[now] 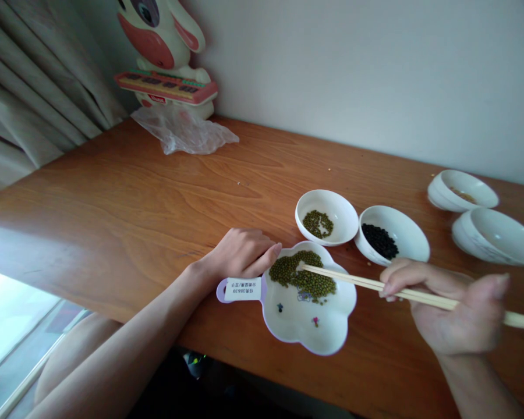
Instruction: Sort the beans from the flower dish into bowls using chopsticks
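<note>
My right hand [449, 302] is closed around a pair of light wooden chopsticks [367, 281]. Their tips touch a pile of green mung beans [308, 273] in a white, purple-rimmed, flower-shaped dish [299, 326]. At the dish's upper left rim, just above its labelled handle [243, 289], my left hand [247, 253] lies with curled fingers, holding the edge. Its fingertips are partly hidden. Beyond the dish stands a white bowl [343, 218] with some mung beans [318, 224] inside. Beside it, a second white bowl [408, 233] contains black beans [379, 241].
Two more white bowls stand to the right; the farther bowl [439, 195] has some tan bits inside, the nearer one is a pale bowl [484, 244]. A crumpled plastic bag [192, 134] and a toy keyboard [170, 87] sit at the back left of the wooden table [157, 198].
</note>
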The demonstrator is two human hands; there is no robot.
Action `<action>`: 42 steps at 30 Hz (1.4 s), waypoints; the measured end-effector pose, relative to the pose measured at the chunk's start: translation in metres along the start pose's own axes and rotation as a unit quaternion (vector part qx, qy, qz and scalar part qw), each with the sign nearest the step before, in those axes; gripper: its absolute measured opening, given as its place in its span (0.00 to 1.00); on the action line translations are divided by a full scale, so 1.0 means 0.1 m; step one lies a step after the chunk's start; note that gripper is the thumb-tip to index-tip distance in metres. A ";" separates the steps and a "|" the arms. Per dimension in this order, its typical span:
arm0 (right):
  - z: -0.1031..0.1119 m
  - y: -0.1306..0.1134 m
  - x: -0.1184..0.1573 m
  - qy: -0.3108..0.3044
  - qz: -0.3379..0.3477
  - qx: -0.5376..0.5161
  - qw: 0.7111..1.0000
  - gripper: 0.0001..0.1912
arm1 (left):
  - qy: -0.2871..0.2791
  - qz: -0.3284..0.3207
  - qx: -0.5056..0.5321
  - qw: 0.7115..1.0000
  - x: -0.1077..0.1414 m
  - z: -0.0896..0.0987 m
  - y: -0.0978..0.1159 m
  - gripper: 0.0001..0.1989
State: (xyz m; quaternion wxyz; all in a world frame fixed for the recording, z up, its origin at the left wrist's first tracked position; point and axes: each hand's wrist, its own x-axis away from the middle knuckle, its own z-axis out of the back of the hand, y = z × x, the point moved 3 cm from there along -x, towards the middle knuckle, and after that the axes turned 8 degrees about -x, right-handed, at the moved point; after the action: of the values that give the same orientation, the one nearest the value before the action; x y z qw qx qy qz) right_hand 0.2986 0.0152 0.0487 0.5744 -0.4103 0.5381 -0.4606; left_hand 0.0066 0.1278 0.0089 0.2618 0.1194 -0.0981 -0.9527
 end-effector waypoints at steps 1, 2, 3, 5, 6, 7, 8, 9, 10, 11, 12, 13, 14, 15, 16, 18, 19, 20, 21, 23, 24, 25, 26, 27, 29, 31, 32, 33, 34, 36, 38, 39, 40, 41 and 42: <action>0.00 0.00 0.00 -0.004 -0.004 -0.002 1.000 0.47 | 0.000 0.000 0.000 1.000 0.00 0.00 0.00 0.23; 0.00 -0.01 0.00 -0.008 -0.009 -0.002 1.000 0.48 | 0.000 0.000 -0.001 1.000 0.00 0.00 0.00 0.23; 0.00 -0.01 0.00 -0.011 -0.014 -0.001 1.000 0.48 | 0.000 0.000 -0.002 1.000 0.00 0.00 0.00 0.23; -0.02 -0.02 -0.01 -0.013 -0.021 0.001 1.000 0.48 | -0.002 -0.001 -0.004 1.000 0.00 0.00 0.00 0.23; -0.03 -0.02 -0.01 -0.014 -0.023 0.003 1.000 0.48 | -0.003 -0.001 -0.004 1.000 0.00 0.00 0.00 0.23; -0.05 -0.02 -0.02 -0.016 -0.026 0.005 1.000 0.48 | -0.003 0.000 -0.003 1.000 0.00 -0.01 0.00 0.23; -0.06 -0.02 -0.02 -0.017 -0.027 0.007 0.999 0.48 | -0.004 0.001 -0.003 1.000 0.00 -0.01 0.00 0.23; -0.07 -0.02 -0.02 -0.019 -0.028 0.009 0.999 0.48 | -0.005 0.002 -0.002 1.000 0.00 -0.01 0.00 0.23; -0.08 -0.01 -0.03 -0.020 -0.027 0.011 0.999 0.48 | -0.006 0.003 -0.002 1.000 0.00 -0.01 0.00 0.23; -0.09 -0.01 -0.03 -0.021 -0.027 0.012 0.999 0.48 | -0.006 0.003 -0.002 1.000 0.00 -0.02 0.00 0.23; -0.09 -0.01 -0.03 -0.022 -0.026 0.012 0.999 0.48 | -0.007 0.003 -0.002 1.000 0.00 -0.02 0.00 0.23; -0.09 -0.01 -0.04 -0.021 -0.025 0.011 0.999 0.48 | -0.006 0.003 -0.001 1.000 0.00 -0.02 0.00 0.23; -0.10 0.00 -0.04 -0.020 -0.024 0.011 0.999 0.48 | -0.006 0.003 -0.001 1.000 0.00 -0.02 0.00 0.23; -0.10 0.00 -0.04 -0.017 -0.023 0.011 1.000 0.48 | -0.005 0.003 0.000 1.000 0.00 -0.01 0.00 0.23; -0.10 0.00 -0.05 -0.016 -0.021 0.011 1.000 0.48 | -0.005 0.004 0.000 1.000 0.00 -0.01 0.00 0.23; -0.11 0.00 -0.05 -0.016 -0.017 0.011 1.000 0.47 | -0.006 0.006 0.000 1.000 0.00 -0.01 0.00 0.23; -0.11 0.00 -0.05 -0.017 -0.016 0.011 1.000 0.47 | -0.007 0.006 -0.001 1.000 0.00 -0.01 0.00 0.23; -0.11 0.01 -0.05 -0.017 -0.016 0.010 1.000 0.47 | -0.007 0.006 -0.001 1.000 0.00 -0.01 0.00 0.23; -0.11 0.01 -0.04 -0.017 -0.017 0.009 1.000 0.47 | -0.006 0.004 0.000 1.000 0.00 -0.01 0.00 0.23; -0.10 0.02 -0.04 -0.012 -0.017 0.007 1.000 0.47 | -0.003 0.001 0.002 1.000 0.00 -0.01 0.00 0.23; -0.10 0.03 -0.04 -0.009 -0.016 0.007 1.000 0.47 | -0.002 0.000 0.003 1.000 0.00 -0.01 -0.01 0.23; -0.10 0.03 -0.04 -0.005 -0.014 0.007 1.000 0.46 | -0.001 -0.001 0.004 1.000 0.00 -0.01 -0.01 0.23; -0.10 0.03 -0.03 0.000 -0.011 0.007 1.000 0.45 | 0.000 -0.001 0.005 1.000 0.00 -0.01 -0.01 0.22; -0.09 0.03 -0.03 0.004 -0.009 0.008 1.000 0.45 | -0.001 -0.001 0.006 1.000 0.00 -0.01 -0.01 0.22; -0.09 0.03 -0.03 0.009 -0.005 0.006 1.000 0.45 | -0.001 0.000 0.008 1.000 0.00 -0.02 -0.01 0.22; -0.10 0.03 -0.03 0.009 -0.004 -0.002 1.000 0.46 | -0.002 0.003 0.009 1.000 -0.01 -0.02 -0.01 0.22; -0.10 0.03 -0.03 0.008 -0.003 -0.007 1.000 0.46 | -0.002 0.003 0.009 1.000 -0.01 -0.01 -0.01 0.22; -0.10 0.02 -0.03 0.008 -0.001 -0.012 1.000 0.46 | -0.001 0.004 0.010 1.000 -0.01 -0.01 0.00 0.23; -0.10 0.01 -0.02 0.008 0.002 -0.015 1.000 0.46 | 0.000 0.004 0.012 1.000 -0.01 -0.01 0.00 0.23; -0.05 0.00 -0.02 0.018 0.012 -0.019 1.000 0.46 | 0.004 0.002 0.014 1.000 -0.01 0.00 0.00 0.23; 0.03 -0.02 -0.01 0.045 0.033 -0.021 0.998 0.46 | 0.007 0.000 0.013 1.000 -0.01 0.00 0.00 0.24; 0.09 -0.03 0.00 0.058 0.051 -0.017 0.997 0.46 | 0.008 0.000 0.010 1.000 0.00 0.01 0.00 0.24; 0.14 -0.04 0.00 0.074 0.074 -0.011 0.994 0.45 | 0.008 0.000 0.008 1.000 0.00 0.01 0.00 0.24; 0.18 -0.06 0.01 0.087 0.100 0.001 0.991 0.44 | 0.008 -0.001 0.006 1.000 0.00 0.01 0.00 0.23; 0.22 -0.07 0.02 0.103 0.125 0.014 0.987 0.42 | 0.007 -0.001 0.003 1.000 0.00 0.01 0.00 0.23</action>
State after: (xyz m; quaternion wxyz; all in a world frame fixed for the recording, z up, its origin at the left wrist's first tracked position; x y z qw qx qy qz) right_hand 0.3195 0.0116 0.0567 0.5744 -0.2820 0.6352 -0.4326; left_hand 0.0066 0.1278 0.0097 0.2614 0.1266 -0.0991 -0.9517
